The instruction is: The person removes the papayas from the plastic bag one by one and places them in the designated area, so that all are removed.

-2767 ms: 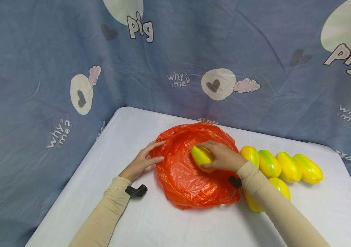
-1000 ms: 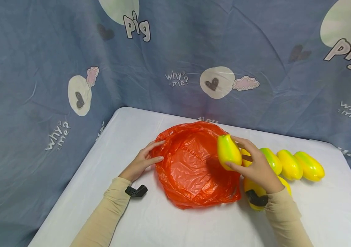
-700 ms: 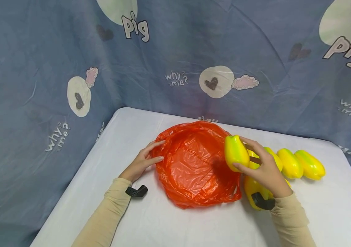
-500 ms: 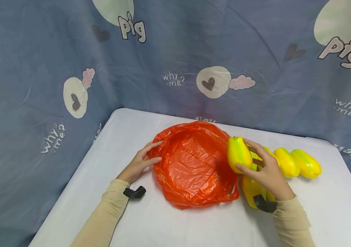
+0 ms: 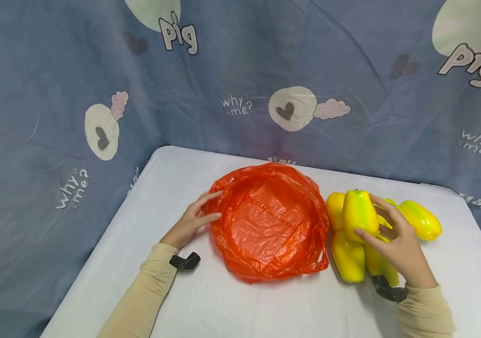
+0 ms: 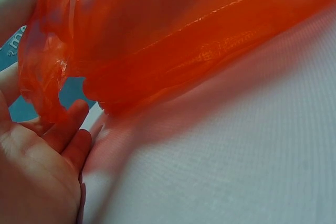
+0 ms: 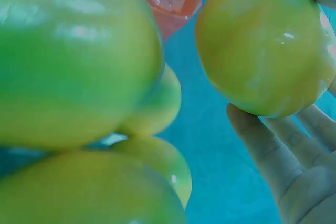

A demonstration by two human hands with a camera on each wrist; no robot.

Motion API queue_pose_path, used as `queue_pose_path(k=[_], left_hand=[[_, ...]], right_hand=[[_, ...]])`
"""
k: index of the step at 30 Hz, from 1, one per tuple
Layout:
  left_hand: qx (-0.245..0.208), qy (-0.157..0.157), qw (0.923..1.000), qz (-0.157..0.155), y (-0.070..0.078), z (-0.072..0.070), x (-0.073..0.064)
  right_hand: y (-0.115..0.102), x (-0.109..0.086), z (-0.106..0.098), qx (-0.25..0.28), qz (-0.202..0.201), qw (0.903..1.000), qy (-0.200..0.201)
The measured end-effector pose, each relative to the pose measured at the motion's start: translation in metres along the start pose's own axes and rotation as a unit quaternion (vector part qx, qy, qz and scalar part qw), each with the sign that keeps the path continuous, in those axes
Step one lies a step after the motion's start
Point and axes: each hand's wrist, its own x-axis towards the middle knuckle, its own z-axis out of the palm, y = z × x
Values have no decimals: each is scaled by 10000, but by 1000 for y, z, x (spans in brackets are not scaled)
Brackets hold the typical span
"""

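A papaya (image 5: 359, 213), yellow with a green streak, is upright in my right hand (image 5: 403, 246), thumb on the near side and fingers on the far side. In the head view it overlaps several other papayas (image 5: 348, 260) grouped right of the bag. The right wrist view shows the held papaya (image 7: 265, 45) at the fingertips, apart from the neighbouring papayas (image 7: 58, 61). My left hand (image 5: 187, 225) holds the left rim of a red plastic bag (image 5: 228, 256), which lies with its mouth spread wide. In the left wrist view, bag film (image 6: 47, 77) runs between its fingers.
A white-covered table (image 5: 266, 310) carries everything. Behind it hangs a blue printed curtain (image 5: 223, 56). One papaya (image 5: 421, 220) lies at the far right of the group. A black band piece is on each wrist.
My right hand has lifted the papaya out of the bag and carried it right, over the other papayas. My left hand stays at the bag's rim.
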Motion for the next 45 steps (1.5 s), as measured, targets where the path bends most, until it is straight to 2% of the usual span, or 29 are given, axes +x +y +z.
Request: queue_pose_path(k=[12, 25, 35, 41, 45], left_hand=[[-47, -34, 10000, -6, 1, 0, 1], [-109, -68, 9999, 1, 1, 1, 2], [-68, -74, 9999, 33, 1, 1, 0], [-104, -93, 9999, 51, 0, 1, 1], [-86, -73, 9999, 34, 0, 0, 0]], right_hand=[[12, -6, -25, -157, 73, 9991, 397], [27, -21, -43, -283, 264, 9964, 751], [47, -34, -52, -576, 673, 9927, 823], [54, -44, -58, -870, 1070, 9852, 1015], [60, -52, -60, -983, 1310, 9813, 1009]])
